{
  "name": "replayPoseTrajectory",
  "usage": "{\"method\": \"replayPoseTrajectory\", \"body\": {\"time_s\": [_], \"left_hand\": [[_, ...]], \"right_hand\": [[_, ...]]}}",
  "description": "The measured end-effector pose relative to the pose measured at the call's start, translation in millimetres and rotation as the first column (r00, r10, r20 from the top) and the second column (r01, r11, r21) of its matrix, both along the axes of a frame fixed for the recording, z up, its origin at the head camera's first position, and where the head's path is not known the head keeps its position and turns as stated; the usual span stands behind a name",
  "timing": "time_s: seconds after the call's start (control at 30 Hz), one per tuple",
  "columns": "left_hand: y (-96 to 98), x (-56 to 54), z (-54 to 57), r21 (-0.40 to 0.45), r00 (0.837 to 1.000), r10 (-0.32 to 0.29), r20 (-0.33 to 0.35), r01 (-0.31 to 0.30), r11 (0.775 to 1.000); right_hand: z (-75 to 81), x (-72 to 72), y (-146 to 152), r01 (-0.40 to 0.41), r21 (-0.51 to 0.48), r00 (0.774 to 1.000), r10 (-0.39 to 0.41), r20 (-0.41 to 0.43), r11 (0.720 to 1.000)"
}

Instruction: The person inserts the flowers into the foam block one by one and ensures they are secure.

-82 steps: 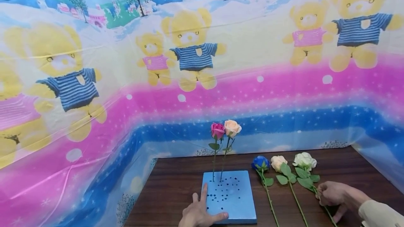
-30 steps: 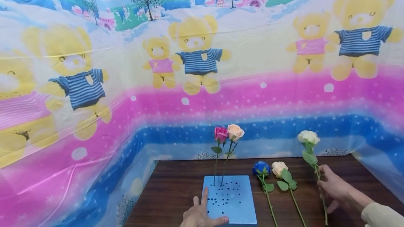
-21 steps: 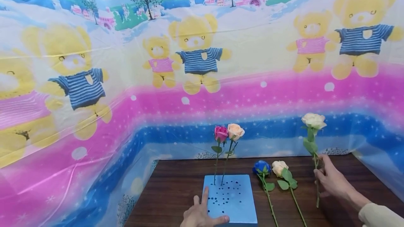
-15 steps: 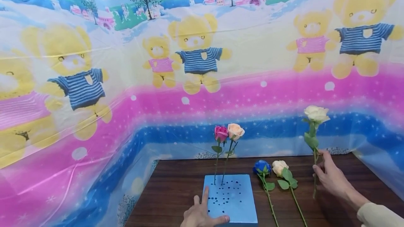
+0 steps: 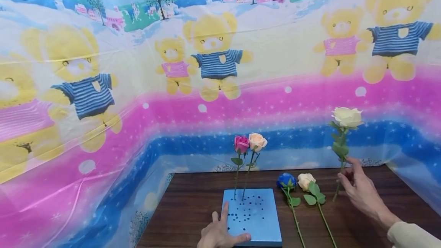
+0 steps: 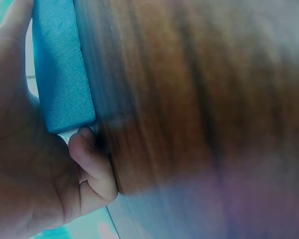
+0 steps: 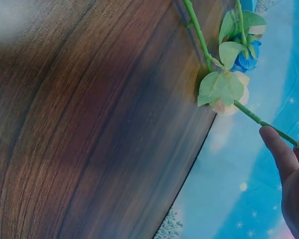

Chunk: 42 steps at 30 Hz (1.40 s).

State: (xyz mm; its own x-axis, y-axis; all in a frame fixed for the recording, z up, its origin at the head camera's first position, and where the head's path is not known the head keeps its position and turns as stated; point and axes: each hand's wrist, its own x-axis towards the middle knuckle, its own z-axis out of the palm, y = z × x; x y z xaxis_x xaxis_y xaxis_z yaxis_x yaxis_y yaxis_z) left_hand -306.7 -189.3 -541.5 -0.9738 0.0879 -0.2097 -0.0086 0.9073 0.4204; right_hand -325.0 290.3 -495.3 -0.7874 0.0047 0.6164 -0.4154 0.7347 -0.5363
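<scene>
In the head view my right hand [image 5: 366, 194] pinches the green stem of a white rose [image 5: 347, 117], held nearly upright above the table's right side. The right wrist view shows a finger and thumb against that stem [image 7: 250, 115]; its bloom is out of that view. My left hand [image 5: 218, 233] rests at the front left corner of a light blue foam block [image 5: 258, 229] dotted with holes. Its thumb and index finger are spread straight along the block. A pink rose [image 5: 241, 144] and a peach rose [image 5: 257, 142] stand in the block's far holes.
A blue rose [image 5: 286, 181] and a cream rose [image 5: 306, 181] lie side by side on the dark wooden table [image 5: 186, 198], between the block and my right hand. A cloth backdrop [image 5: 275, 60] printed with bears surrounds the table's back and sides.
My right hand has picked the white rose up from the table, turned it upright and raised it, then tilted its stem end slightly leftward. My left hand stays at the block.
</scene>
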Motion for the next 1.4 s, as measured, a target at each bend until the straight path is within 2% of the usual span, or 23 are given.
{"method": "replayPoseTrajectory", "body": {"time_s": [0.3,0.63,0.87,1.23,1.4], "left_hand": [[0.6,-1.0,-0.5,0.000,1.000,0.014,0.012,-0.014,1.000],[2.2,-1.0,-2.8,-0.010,0.999,0.042,0.010,-0.042,0.999],[2.8,-1.8,-2.9,-0.021,0.999,0.039,0.007,-0.039,0.999],[1.3,1.1,0.2,-0.011,0.999,0.035,0.011,-0.035,0.999],[1.4,0.5,-0.7,-0.007,0.999,0.031,0.006,-0.031,0.999]], "right_hand": [[0.9,-4.5,-7,-0.047,-0.039,0.995,0.043,-0.093,0.998],[-2.4,-8.6,-20,-0.073,-0.049,0.996,0.071,-0.050,0.996],[-1.6,-7.4,-34,-0.128,-0.103,0.991,0.131,0.019,0.986],[-1.0,-12.3,-63,-0.180,-0.151,0.981,0.190,0.051,0.972],[2.3,-14.7,-77,-0.199,-0.165,0.978,0.207,0.033,0.966]]}}
